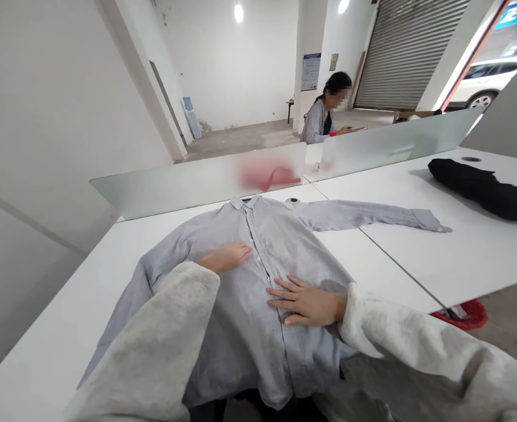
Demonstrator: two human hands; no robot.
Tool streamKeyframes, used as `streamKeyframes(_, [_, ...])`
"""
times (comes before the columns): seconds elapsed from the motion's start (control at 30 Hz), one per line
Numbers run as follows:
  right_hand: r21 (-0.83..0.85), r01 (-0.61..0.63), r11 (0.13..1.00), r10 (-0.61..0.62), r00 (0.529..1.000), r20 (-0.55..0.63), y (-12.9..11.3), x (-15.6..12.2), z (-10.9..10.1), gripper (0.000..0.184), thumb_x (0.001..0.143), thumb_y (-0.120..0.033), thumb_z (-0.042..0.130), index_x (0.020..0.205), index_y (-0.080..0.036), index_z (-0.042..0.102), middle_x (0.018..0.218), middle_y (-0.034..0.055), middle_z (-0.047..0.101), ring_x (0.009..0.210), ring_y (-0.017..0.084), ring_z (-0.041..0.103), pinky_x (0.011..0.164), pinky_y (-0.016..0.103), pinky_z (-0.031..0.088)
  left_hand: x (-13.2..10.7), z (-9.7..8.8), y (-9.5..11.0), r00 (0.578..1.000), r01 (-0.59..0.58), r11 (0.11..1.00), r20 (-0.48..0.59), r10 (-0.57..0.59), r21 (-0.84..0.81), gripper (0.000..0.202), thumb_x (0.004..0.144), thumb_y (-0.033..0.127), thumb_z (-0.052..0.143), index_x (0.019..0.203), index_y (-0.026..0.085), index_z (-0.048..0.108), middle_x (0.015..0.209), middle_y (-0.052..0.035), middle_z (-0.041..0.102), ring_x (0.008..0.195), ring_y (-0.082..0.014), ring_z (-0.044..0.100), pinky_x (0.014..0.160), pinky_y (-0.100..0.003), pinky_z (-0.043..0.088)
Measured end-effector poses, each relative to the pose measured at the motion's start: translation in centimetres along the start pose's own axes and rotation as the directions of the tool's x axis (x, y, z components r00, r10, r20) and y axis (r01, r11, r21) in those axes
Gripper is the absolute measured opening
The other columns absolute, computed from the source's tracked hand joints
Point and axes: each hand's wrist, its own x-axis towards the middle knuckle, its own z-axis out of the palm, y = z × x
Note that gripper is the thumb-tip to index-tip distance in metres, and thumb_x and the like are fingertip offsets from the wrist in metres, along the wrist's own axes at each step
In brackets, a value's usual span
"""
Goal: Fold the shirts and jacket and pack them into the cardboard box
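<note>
Well, the pale grey long-sleeved button-front shirt (293, 351) lies face up across the white tabletop (65, 334), its collar pointing away from the person; the left hand (225, 257) rests flat and open on the chest beside the small white buttons (252, 241), holding nothing; the right hand (306, 302) lies palm down on the lower front, fingers spread, likewise gripping nothing; the hem (258, 398) appears to run past the table's near side, so pressing and dragging could pull the cloth off; the outstretched sleeve (364, 215) crosses the seam (399, 264) between two tables, where it might snag; beyond stand a frosted glass divider (197, 181) and a crumpled black cloth (478, 190); a seated co-worker (324, 120) is farther back.
</note>
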Motion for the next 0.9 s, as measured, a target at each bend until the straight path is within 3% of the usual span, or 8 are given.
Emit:
streamKeyframes(0.13, [-0.033, -0.136, 0.99, 0.131, 0.984, -0.117, -3.3, -0.3, -1.1, 0.034, 0.094, -0.039, 0.042, 0.117, -0.018, 0.057, 0.124, 0.0097, 0.057, 0.115, 0.023, 0.05, 0.092, 0.038, 0.04, 4.4, -0.5, 1.0, 0.994, 0.113, 0.993, 0.013, -0.112, -0.038, 0.044, 0.093, 0.047, 0.034, 0.084, 0.018, 0.066, 0.097, -0.0104, 0.07, 0.094, -0.0215, 0.063, 0.085, -0.03, 0.043])
streamKeyframes(0.23, [-0.013, -0.323, 0.946, 0.314, 0.928, -0.2, -6.4, -0.8, 0.6, 0.023, 0.093, -0.033, 0.045, 0.089, -0.016, 0.06, 0.091, 0.0063, 0.064, 0.085, 0.019, 0.058, 0.072, 0.032, 0.044, 6.9, 0.1, 0.4, 0.968, 0.251, 0.963, 0.006, -0.251, -0.095, 0.046, 0.093, 0.049, 0.036, 0.078, 0.015, 0.063, 0.077, -0.0069, 0.068, 0.073, -0.0168, 0.064, 0.075, -0.032, 0.046])
streamKeyframes(0.3, [0.022, -0.418, 0.908, 0.409, 0.877, -0.253, -7.8, -1.0, 2.4, 0.023, 0.09, -0.038, 0.05, 0.082, -0.017, 0.056, 0.081, 0.0038, 0.062, 0.075, 0.018, 0.058, 0.065, 0.03, 0.043, 7.8, 0.9, -0.2, 0.944, 0.325, 0.935, -0.011, -0.33, -0.145, 0.047, 0.092, 0.052, 0.037, 0.078, 0.014, 0.062, 0.069, -0.0027, 0.065, 0.064, -0.0142, 0.061, 0.071, -0.032, 0.047])
streamKeyframes(0.37, [0.029, -0.48, 0.877, 0.466, 0.832, -0.301, -8.4, -1.0, 4.1, 0.022, 0.087, -0.04, 0.055, 0.08, -0.019, 0.054, 0.08, 0.0035, 0.062, 0.074, 0.019, 0.057, 0.066, 0.031, 0.043, 8.0, 1.8, -0.5, 0.924, 0.363, 0.912, -0.054, -0.379, -0.192, 0.045, 0.09, 0.053, 0.04, 0.075, 0.016, 0.061, 0.066, -0.0024, 0.064, 0.066, -0.0151, 0.062, 0.069, -0.03, 0.045])
streamKeyframes(0.47, [0.008, -0.544, 0.839, 0.518, 0.794, -0.319, -8.5, -0.8, 5.3, 0.014, 0.084, -0.031, 0.059, 0.078, -0.019, 0.053, 0.082, 0.004, 0.063, 0.077, 0.021, 0.059, 0.07, 0.033, 0.044, 7.8, 2.9, -0.4, 0.901, 0.366, 0.896, -0.143, -0.409, -0.252, 0.037, 0.085, 0.052, 0.046, 0.074, 0.02, 0.061, 0.075, -0.0055, 0.068, 0.08, -0.0197, 0.064, 0.067, -0.027, 0.041])
streamKeyframes(0.67, [-0.059, -0.547, 0.835, 0.53, 0.829, -0.178, -7.9, 0.2, 4.2, 0.018, 0.081, -0.035, 0.061, 0.077, -0.018, 0.059, 0.079, 0.0046, 0.066, 0.076, 0.022, 0.062, 0.067, 0.032, 0.042, 7.3, 3.7, -0.1, 0.898, 0.28, 0.888, -0.227, -0.376, -0.364, 0.023, 0.083, 0.044, 0.052, 0.077, 0.023, 0.059, 0.08, -0.0016, 0.07, 0.08, -0.0184, 0.064, 0.064, -0.025, 0.038])
streamKeyframes(0.8, [-0.049, -0.523, 0.851, 0.517, 0.85, -0.099, -7.4, 0.3, 3.7, 0.01, 0.08, -0.024, 0.055, 0.074, -0.018, 0.06, 0.076, 0.0033, 0.066, 0.072, 0.019, 0.061, 0.064, 0.03, 0.039, 7.3, 3.9, -0.7, 0.914, 0.218, 0.858, -0.212, -0.347, -0.465, 0.023, 0.088, 0.041, 0.043, 0.08, 0.023, 0.056, 0.073, 0.0036, 0.068, 0.059, -0.0119, 0.062, 0.059, -0.022, 0.039])
streamKeyframes(0.9, [-0.06, -0.482, 0.874, 0.474, 0.873, -0.113, -7.2, 0.1, 3.6, 0.009, 0.077, -0.016, 0.051, 0.072, -0.018, 0.059, 0.074, 0.0031, 0.065, 0.071, 0.017, 0.06, 0.063, 0.029, 0.038, 7.5, 4.0, -1.0, 0.921, 0.206, 0.834, -0.186, -0.342, -0.512, 0.022, 0.088, 0.039, 0.044, 0.078, 0.022, 0.054, 0.07, 0.0037, 0.068, 0.051, -0.0106, 0.059, 0.056, -0.022, 0.039])
